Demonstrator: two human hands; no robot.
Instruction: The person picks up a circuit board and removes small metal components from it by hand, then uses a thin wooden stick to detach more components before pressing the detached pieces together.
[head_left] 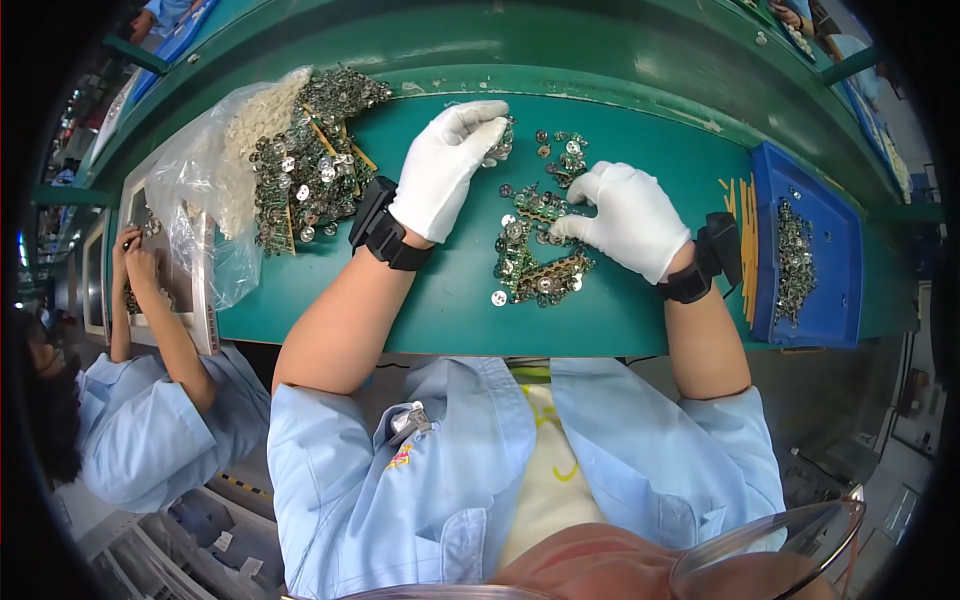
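Note:
My left hand, in a white glove, is closed round a cluster of small round metal-and-green parts, which show past its fingertips above the green bench. To its right, my white-gloved right hand reaches over a loose pile of the same parts. Its thumb and bent forefinger stand apart with a gap between them; the other fingers are curled, and I see nothing held. More loose parts lie beyond the right hand's fingertips. Both wrists carry black strapped devices.
A large heap of similar parts lies at left, beside a clear plastic bag with cream-coloured pieces. At right are thin yellowish sticks and a blue tray holding small metal pieces. Another person's hands work at the far left.

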